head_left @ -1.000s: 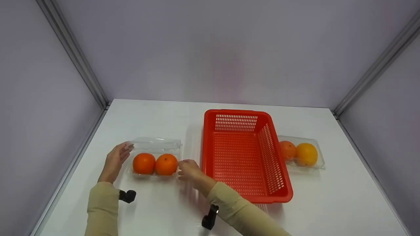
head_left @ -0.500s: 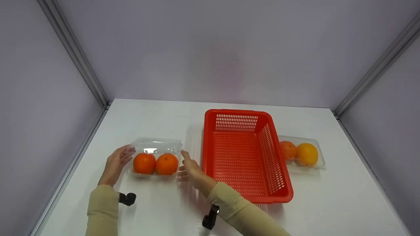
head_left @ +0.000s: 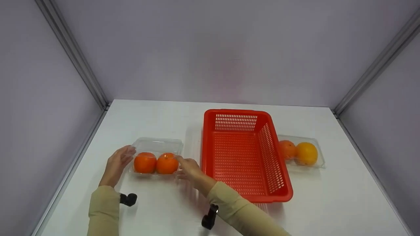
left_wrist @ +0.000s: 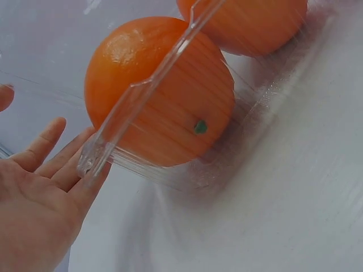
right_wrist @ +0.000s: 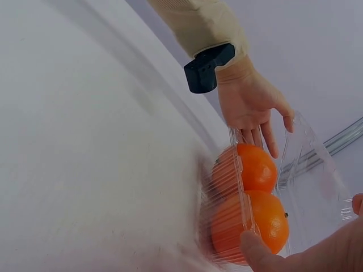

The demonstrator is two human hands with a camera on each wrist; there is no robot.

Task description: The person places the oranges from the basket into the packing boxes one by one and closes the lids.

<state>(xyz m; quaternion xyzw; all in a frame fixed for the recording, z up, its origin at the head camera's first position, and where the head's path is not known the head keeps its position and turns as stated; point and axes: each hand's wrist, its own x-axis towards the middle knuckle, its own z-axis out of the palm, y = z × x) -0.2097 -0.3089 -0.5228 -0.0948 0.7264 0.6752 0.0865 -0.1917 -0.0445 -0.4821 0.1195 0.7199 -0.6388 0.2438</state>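
Observation:
Two oranges sit side by side in a clear plastic clamshell box on the left of the table. Its hinged lid is raised behind the fruit. My left hand is at the box's left side, with its extended fingers touching the side wall and its thumb by the lid's edge. At the right end is my right hand, its fingers spread; one fingertip rests at the box rim, another is near the lid. Neither hand grips an orange.
A red perforated plastic basket stands right of the box, close to my right forearm. Beyond it lies another clear box with an orange fruit and a yellow one. Pale walls enclose the white table.
My right hand's fingers lifted and spread away from the box's right end, then came back against it. The raised lid shifted slightly. My left hand barely moved.

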